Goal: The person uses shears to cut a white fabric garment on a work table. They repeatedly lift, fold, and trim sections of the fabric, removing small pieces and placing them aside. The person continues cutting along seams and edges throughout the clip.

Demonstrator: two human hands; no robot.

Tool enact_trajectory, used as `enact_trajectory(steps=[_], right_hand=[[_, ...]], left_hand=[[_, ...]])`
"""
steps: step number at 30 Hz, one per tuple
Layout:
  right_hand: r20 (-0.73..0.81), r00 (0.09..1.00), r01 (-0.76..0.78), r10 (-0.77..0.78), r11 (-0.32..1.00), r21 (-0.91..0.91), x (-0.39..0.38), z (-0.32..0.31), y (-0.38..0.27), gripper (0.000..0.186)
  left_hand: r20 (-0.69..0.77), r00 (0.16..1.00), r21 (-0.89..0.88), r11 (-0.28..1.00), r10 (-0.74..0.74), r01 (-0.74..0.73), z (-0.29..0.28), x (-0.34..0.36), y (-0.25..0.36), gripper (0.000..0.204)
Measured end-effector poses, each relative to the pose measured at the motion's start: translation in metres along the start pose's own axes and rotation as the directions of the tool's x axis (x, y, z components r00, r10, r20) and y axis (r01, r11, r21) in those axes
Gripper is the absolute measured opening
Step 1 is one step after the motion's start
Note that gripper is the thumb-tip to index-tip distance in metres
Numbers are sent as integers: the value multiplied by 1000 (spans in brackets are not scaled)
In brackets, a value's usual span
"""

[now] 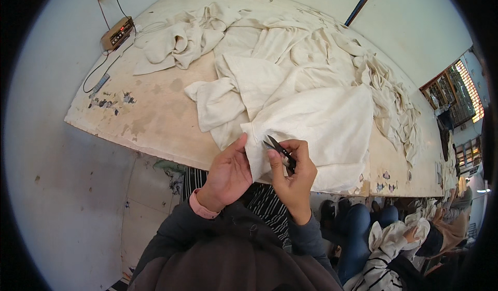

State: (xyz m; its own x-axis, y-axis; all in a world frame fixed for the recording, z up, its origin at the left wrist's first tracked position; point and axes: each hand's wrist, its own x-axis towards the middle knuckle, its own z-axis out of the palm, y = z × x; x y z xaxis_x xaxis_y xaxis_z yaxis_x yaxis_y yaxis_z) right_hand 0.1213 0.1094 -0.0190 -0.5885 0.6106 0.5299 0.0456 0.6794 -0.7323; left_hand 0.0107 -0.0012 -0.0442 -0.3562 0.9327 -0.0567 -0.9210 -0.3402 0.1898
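Observation:
A cream cloth [316,119] lies over the near edge of the worktable, its left corner between my hands. My left hand [228,174], palm turned up, holds this edge; the thumb is at the corner, and the other fingers are hidden behind the fabric. A pink band circles that wrist. Black thread snips [282,153] are gripped in my right hand [294,179], between thumb and curled fingers. Their blades are apart and point up and left, just over the cloth. Beyond lies more crumpled cream fabric [270,42], folded in loose heaps.
The pale, worn worktable [161,114] has peeled patches. A brown box [118,33] with a red display and cables stands at its far left. At right lies another fabric heap [391,104]. Below right, a seated person's jeans [355,239] and another person's hand [411,234] on cloth show.

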Motion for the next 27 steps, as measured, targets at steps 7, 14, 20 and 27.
enact_trajectory(steps=[7,14,20,27], right_hand=[[-51,960,249,-276,921,-301,6,-3,-6,21],[-17,958,274,-286,932,-236,6,-4,-4,19],[12,930,348,-368,866,-361,7,-4,-2,17],[-78,950,272,-303,922,-276,7,-5,1,19]], left_hand=[[108,994,-38,999,-31,35,2,-3,-9,47],[122,991,-99,993,-46,58,-5,-3,-11,42],[149,989,-112,993,-21,38,-7,-2,-13,40],[69,997,-30,999,-21,23,-1,-2,-12,44]])
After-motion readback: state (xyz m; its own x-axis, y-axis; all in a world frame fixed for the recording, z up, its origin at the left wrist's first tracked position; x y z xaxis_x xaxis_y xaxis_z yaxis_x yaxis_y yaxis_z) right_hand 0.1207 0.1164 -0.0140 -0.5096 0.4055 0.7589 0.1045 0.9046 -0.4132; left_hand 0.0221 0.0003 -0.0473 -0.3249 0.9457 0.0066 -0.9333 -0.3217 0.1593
